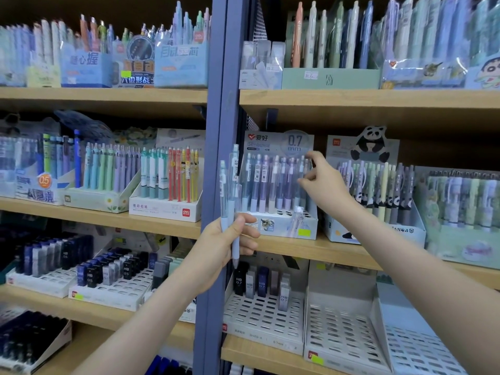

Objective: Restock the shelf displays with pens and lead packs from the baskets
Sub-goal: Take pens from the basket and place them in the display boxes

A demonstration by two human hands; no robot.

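Note:
My left hand (pixel 227 239) grips a small bundle of pale blue mechanical pencils (pixel 230 185) upright in front of the blue shelf post. My right hand (pixel 322 180) reaches into the 0.7 mm pencil display box (pixel 278 223) on the middle shelf, its fingertips pinching the top of a clear-sleeved pencil (pixel 304 169) at the right end of the back row. One loose sleeved pencil (pixel 297 217) leans in the box's front holes. The baskets are out of view.
A panda pencil display (pixel 373 185) stands just right of my right hand. Below are white lead-pack racks (pixel 262 312), the ones at right holding nothing. Lead packs (pixel 259 280) fill one back row. More pen boxes line the left bay and top shelf.

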